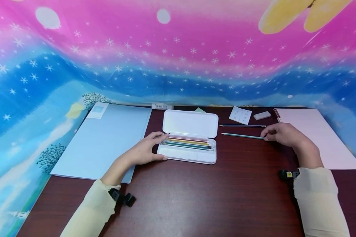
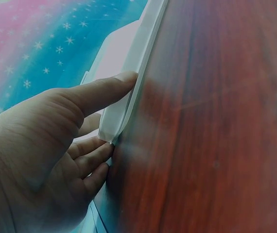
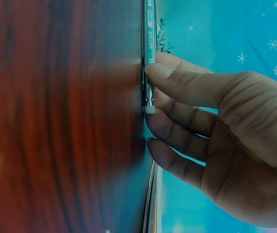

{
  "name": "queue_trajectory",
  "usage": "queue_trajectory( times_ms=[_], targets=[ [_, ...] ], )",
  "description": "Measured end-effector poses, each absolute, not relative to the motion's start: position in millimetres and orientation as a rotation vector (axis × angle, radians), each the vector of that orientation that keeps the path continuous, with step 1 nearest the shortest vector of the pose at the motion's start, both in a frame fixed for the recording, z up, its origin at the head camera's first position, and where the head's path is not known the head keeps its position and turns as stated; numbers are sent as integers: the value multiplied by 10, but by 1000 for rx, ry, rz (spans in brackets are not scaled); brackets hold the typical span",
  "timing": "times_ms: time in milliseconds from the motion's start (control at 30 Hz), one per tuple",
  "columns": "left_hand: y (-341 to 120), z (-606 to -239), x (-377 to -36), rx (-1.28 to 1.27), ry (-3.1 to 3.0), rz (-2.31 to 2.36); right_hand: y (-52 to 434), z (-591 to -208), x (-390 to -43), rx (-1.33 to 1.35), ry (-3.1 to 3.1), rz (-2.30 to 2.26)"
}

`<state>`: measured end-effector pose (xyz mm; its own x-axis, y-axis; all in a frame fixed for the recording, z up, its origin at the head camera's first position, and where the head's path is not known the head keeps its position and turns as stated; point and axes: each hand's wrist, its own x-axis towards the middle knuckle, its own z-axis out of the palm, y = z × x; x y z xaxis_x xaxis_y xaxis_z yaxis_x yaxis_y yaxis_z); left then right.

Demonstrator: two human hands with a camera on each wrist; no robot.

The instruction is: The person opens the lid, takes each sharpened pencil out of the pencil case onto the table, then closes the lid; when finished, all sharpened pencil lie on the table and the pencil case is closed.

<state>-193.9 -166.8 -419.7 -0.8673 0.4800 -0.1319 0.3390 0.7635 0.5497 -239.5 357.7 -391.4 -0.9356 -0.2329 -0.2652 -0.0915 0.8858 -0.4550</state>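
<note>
A white pencil case (image 1: 187, 155) lies with its lid (image 1: 190, 123) raised. Several pencils (image 1: 188, 143) in red, yellow and green lie inside it. My left hand (image 1: 143, 149) holds the case by its left end, thumb at the front edge and fingers at the side and back. In the left wrist view, that thumb presses on the case wall (image 2: 124, 104). On the right, my right hand (image 1: 284, 134) pinches a green pencil (image 1: 241, 135) near its eraser end, thumb and fingertips on the barrel (image 3: 149, 34). The pencil lies low along the tabletop, its tip towards the case.
A dark pencil (image 1: 243, 125) lies behind the green one. Further back are a printed paper slip (image 1: 240, 115), a white eraser (image 1: 262, 115) and a white tube (image 1: 162, 106). A light blue folder (image 1: 106, 138) lies left, a spiral sketch pad (image 1: 317, 138) right.
</note>
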Motion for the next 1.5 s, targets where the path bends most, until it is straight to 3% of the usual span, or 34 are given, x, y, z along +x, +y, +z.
queue_trajectory(
  times_ms=[433,1000,1233,1500],
  targets=[
    [-1660,-4180,-1934,640,2701,765,3347,-3691,-2325,-381,2889,-589],
    [-1644,-4195,-1930,634,2719,760,2025,-3591,-2115,-899,2743,-633],
    [-1633,-4195,-1918,632,2714,760,1609,-3683,-2054,-906,2641,-490],
    [-1648,-4186,-1921,644,2721,770,1488,-3758,-2013,-863,2688,-393]
  ],
)
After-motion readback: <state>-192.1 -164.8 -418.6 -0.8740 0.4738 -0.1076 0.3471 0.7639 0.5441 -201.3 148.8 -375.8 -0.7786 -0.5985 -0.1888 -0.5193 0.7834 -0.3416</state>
